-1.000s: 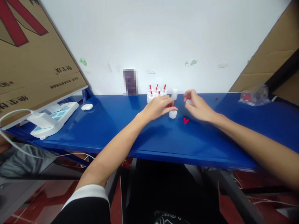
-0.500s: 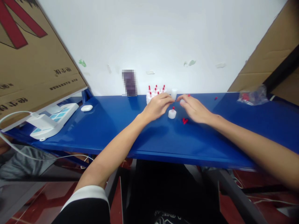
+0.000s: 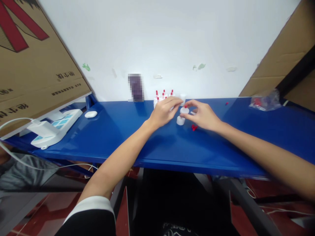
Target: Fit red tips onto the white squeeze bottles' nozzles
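My right hand [image 3: 203,115] pinches a round white cap with a red tip [image 3: 184,110] between thumb and forefinger. The cap is tilted just above a short white cylinder [image 3: 180,121] on the blue table. A small white piece [image 3: 193,113] also shows by the right fingers, partly hidden. My left hand [image 3: 165,110] hovers to the left, its fingers stretched and slightly bent, with nothing visible in them. Behind it stand several white pieces with red tips [image 3: 163,95], partly covered by the hand. A plain white cylinder [image 3: 182,98] stands beside them. Small red tips [image 3: 194,127] lie below my right hand.
A clear plastic bag with red pieces [image 3: 265,101] and one loose red piece [image 3: 226,103] lie on the right. On the left are a white power strip [image 3: 59,126] with a plugged-in charger and a small white case [image 3: 91,114]. Cardboard [image 3: 36,65] borders the table.
My right hand has moved left and taken hold of the red-tipped white cap, now raised off the white cylinder. My left hand has barely moved.
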`<state>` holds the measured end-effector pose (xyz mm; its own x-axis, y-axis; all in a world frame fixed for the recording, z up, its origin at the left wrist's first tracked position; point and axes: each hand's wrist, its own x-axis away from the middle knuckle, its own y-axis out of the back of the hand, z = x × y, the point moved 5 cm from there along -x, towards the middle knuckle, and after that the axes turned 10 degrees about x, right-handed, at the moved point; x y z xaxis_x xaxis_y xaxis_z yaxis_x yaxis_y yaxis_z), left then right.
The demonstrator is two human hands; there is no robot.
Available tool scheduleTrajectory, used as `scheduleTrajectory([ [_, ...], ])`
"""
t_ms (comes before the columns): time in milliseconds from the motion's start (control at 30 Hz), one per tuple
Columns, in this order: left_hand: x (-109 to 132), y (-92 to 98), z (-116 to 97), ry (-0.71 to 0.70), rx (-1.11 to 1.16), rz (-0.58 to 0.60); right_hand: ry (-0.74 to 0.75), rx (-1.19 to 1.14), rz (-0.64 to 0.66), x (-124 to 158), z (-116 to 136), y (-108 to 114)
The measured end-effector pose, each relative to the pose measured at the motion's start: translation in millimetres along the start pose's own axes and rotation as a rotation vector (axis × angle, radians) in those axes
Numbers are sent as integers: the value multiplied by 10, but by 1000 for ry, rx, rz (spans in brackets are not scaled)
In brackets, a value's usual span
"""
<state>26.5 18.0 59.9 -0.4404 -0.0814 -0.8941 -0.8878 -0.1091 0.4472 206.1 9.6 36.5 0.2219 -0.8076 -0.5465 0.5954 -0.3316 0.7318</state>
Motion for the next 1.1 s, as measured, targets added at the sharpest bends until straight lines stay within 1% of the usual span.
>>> scheduleTrajectory([
  [67,-1,-14,-21,-3,2,-9,33,-12,0,-8,9,-16],
  [200,13,-75,-29,3,1,16,112,19,22,-2,34,-45],
  [267,19,-88,-28,2,-4,12,121,36,18,3,44,-27],
  [333,23,-93,-40,-4,6,6,84,26,-12,5,35,25],
  [400,26,-100,-74,-10,23,-3,29,-25,-47,9,13,94],
  [467,26,-113,-136,-24,41,-22,23,-115,-48,19,17,157],
  [533,23,-137,-219,-46,70,-40,80,-208,-16,35,64,208],
  [600,14,-167,-299,-64,103,-43,141,-250,32,59,129,246],
  [700,-7,-195,-380,-66,132,-40,187,-158,84,95,210,270],
  [767,-18,-190,-402,-64,138,-55,213,-84,93,113,251,273],
  [833,-20,-180,-401,-66,138,-70,237,-50,83,124,284,275],
  [967,-2,-192,-344,-54,131,-55,265,-20,53,130,329,270],
  [1100,11,-199,-319,-75,144,-81,362,-31,34,134,357,259],
])
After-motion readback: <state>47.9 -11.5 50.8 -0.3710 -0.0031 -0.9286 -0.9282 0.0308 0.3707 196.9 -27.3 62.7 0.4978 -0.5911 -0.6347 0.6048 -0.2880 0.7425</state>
